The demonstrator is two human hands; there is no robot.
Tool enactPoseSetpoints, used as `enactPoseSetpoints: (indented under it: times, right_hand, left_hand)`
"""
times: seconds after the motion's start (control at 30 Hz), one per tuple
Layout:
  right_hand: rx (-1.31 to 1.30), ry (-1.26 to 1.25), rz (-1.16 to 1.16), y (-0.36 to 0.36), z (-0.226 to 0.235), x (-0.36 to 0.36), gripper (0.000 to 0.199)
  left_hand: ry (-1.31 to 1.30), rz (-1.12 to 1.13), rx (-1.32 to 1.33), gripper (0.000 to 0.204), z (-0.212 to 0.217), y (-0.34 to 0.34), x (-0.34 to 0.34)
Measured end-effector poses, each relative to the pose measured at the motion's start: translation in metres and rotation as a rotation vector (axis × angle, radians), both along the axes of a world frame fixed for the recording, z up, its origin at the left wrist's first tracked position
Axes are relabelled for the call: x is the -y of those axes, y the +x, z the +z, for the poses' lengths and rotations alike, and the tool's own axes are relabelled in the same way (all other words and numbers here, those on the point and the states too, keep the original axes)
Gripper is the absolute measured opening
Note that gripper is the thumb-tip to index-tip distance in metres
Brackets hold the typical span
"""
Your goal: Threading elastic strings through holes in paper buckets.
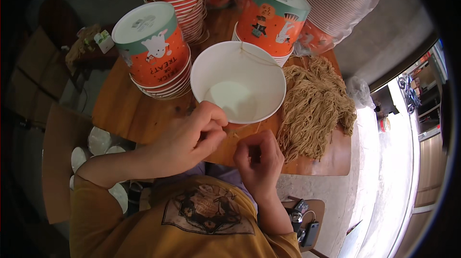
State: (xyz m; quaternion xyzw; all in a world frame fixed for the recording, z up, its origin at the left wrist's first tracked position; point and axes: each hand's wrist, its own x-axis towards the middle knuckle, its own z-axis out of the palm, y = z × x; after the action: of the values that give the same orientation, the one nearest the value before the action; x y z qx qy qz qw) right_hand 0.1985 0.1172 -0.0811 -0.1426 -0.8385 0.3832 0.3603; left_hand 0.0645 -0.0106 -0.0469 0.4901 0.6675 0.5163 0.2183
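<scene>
white-lined paper bucket [238, 81] upright, left hand [189, 139] gripping its rim, right hand [260, 156] pinching thin string [260, 59]

Both bare forearms enter from the six o'clock edge and angle up toward the centre. The left hand [189, 138] lies knuckles-up, its wrist bent, with the fingers curled inward and the thumb and forefinger pinched together at its two o'clock tip. The right hand [259, 159] sits just beside it at four o'clock, loosely fisted, fingertips drawn in toward the thumb, back facing the camera.
</scene>
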Motion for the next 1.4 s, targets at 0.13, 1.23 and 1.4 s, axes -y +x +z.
enactPoseSetpoints:
  times: [0.13, 1.23, 1.4]
  right_hand:
    - [0.001, -0.045, -0.119, -0.007, -0.004, 0.003, 0.018]
    - [-0.095, -0.538, -0.076, -0.012, -0.011, -0.005, 0.013]
    - [-0.121, -0.563, -0.056, -0.015, -0.012, -0.003, 0.013]
  left_hand:
    - [0.189, 0.151, -0.934, 0.022, 0.012, -0.016, -0.012]
    - [0.090, 0.027, -0.849, 0.033, 0.004, -0.013, -0.029]
    - [0.094, 0.036, -0.853, 0.033, 0.004, -0.013, -0.030]
